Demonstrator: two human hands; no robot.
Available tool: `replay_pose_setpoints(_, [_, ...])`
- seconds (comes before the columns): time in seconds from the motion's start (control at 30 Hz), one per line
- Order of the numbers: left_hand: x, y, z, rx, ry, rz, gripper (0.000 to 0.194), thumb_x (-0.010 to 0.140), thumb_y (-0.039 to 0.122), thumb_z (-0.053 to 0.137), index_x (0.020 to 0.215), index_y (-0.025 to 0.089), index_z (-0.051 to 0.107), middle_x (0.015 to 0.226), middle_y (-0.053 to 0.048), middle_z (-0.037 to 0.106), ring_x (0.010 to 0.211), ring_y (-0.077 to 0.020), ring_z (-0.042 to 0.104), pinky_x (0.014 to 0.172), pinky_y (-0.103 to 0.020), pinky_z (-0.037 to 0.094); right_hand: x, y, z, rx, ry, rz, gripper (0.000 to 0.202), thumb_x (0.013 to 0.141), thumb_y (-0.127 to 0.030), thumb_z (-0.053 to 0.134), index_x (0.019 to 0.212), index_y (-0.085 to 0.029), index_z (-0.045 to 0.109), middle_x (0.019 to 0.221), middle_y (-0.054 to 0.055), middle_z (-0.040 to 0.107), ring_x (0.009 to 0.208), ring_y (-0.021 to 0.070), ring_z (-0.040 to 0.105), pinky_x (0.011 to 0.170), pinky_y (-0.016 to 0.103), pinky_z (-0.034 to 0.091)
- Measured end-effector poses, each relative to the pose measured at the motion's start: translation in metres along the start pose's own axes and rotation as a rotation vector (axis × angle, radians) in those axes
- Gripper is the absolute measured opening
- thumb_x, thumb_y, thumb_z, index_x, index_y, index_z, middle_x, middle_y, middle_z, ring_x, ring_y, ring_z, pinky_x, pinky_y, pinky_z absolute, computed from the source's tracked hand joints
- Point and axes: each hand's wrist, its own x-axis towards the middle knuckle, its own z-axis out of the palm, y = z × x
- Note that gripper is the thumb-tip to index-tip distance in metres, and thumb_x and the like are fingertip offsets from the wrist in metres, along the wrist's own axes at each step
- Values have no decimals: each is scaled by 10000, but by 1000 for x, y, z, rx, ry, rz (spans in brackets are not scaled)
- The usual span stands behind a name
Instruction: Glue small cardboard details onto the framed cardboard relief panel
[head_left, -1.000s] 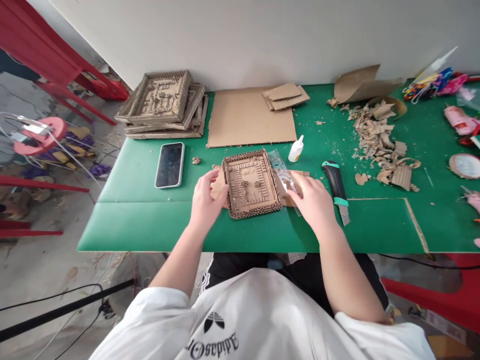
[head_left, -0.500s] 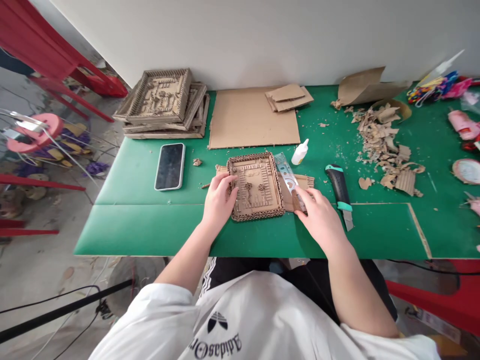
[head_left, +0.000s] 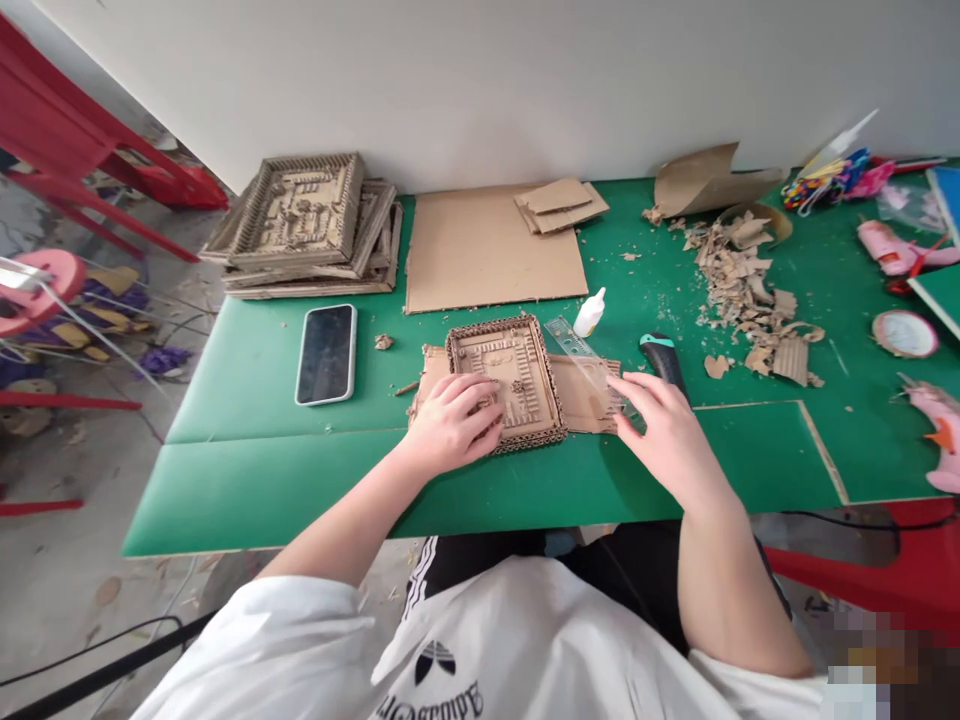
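Note:
A square cardboard frame piece [head_left: 517, 365] with corrugated edging lies near the table's front edge, on flat cardboard strips [head_left: 585, 385]. My left hand [head_left: 459, 420] is over its lower left part, fingers curved; what they hold, if anything, is hidden. To the right, my right hand [head_left: 656, 425] has its thumb and fingers closed on the lower end of a clear ruler [head_left: 577, 350], which slants over the strips. A white glue bottle [head_left: 590, 312] stands just behind the ruler. Beyond my right hand lies a black and teal utility knife [head_left: 663, 357], its blade hidden behind the hand.
Stacked cardboard frames [head_left: 300, 225] are at the back left, with a phone [head_left: 327, 355] in front. A large cardboard sheet [head_left: 491, 250] lies at the back. Torn scraps [head_left: 739, 285] spread on the right, near pink glue guns [head_left: 892, 247] and a tape roll [head_left: 905, 333].
My left hand has moved from the frame piece's left edge onto its lower part. My right hand and the ruler have shifted slightly right, and the hand now covers the knife's blade. The view has turned somewhat.

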Motion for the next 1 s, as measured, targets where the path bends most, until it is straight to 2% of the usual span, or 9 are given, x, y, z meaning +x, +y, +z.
replay_pose_setpoints(0.07, [3, -5, -1, -28, -9, 0, 162, 796, 265, 572, 917, 231, 674, 1009, -78, 681, 995, -246, 622, 837, -403, 510, -7, 7, 0, 25, 48, 10, 379, 846, -185, 501, 1210, -257, 578, 1188, 96, 589, 1087, 261, 578, 949, 469, 504])
replay_pose_setpoints(0.17, [7, -17, -1, -42, 22, -95, 157, 807, 246, 563, 921, 238, 671, 1017, -73, 676, 1005, -248, 615, 844, -415, 500, -22, 18, 5, 25, 151, 65, 309, 845, -217, 522, 1130, -245, 638, 1109, 99, 627, 1017, 256, 604, 930, 475, 510])
replay_pose_setpoints(0.27, [7, -31, 4, -38, 138, -234, 176, 818, 195, 543, 947, 225, 659, 1045, -85, 660, 1009, -245, 607, 865, -426, 493, -37, 21, 12, 1, 196, 129, 265, 848, -230, 532, 1077, -240, 664, 1082, 99, 640, 977, 251, 609, 908, 475, 516])
replay_pose_setpoints(0.4, [0, -48, 13, -63, 276, -349, 214, 824, 181, 535, 1007, 189, 646, 1049, -114, 645, 983, -233, 606, 876, -407, 498, -46, 17, 19, 33, 170, 133, 244, 860, -272, 547, 1068, -226, 665, 1076, 102, 640, 1014, 241, 597, 936, 453, 503])
replay_pose_setpoints(0.53, [-6, -55, 17, -87, 299, -397, 227, 828, 186, 509, 1001, 204, 656, 1011, -94, 660, 961, -224, 616, 880, -399, 499, -37, 36, 9, 70, 245, 264, 263, 864, -359, 535, 1041, -226, 677, 1094, 101, 649, 1034, 234, 594, 864, 402, 523])
replay_pose_setpoints(0.63, [-6, -55, 17, -64, 346, -398, 205, 818, 176, 514, 955, 212, 663, 969, -74, 674, 927, -208, 629, 857, -375, 504, -18, 72, -2, -8, 325, 491, 302, 857, -352, 500, 1012, -173, 688, 1019, 118, 678, 856, 212, 619, 731, 354, 523])
replay_pose_setpoints(0.7, [-6, -55, 15, -49, 410, -388, 195, 811, 159, 512, 917, 215, 666, 920, -62, 684, 883, -197, 639, 831, -364, 507, -5, 95, -6, -52, 344, 560, 331, 830, -335, 523, 1015, -113, 685, 922, 143, 695, 732, 209, 605, 742, 388, 501])
replay_pose_setpoints(0.77, [-6, -55, 13, -50, 466, -376, 197, 808, 142, 502, 886, 217, 666, 869, -54, 688, 836, -188, 644, 801, -357, 510, 6, 110, -5, -77, 332, 598, 322, 786, -339, 577, 954, -95, 703, 878, 156, 700, 714, 216, 596, 737, 388, 487])
replay_pose_setpoints(1.0, [-8, -52, 10, -83, 485, -335, 217, 802, 118, 489, 869, 215, 671, 833, -48, 686, 806, -179, 633, 766, -341, 506, 12, 109, 0, -67, 363, 664, 199, 758, -279, 555, 714, -134, 685, 846, 166, 693, 822, 264, 606, 797, 417, 459])
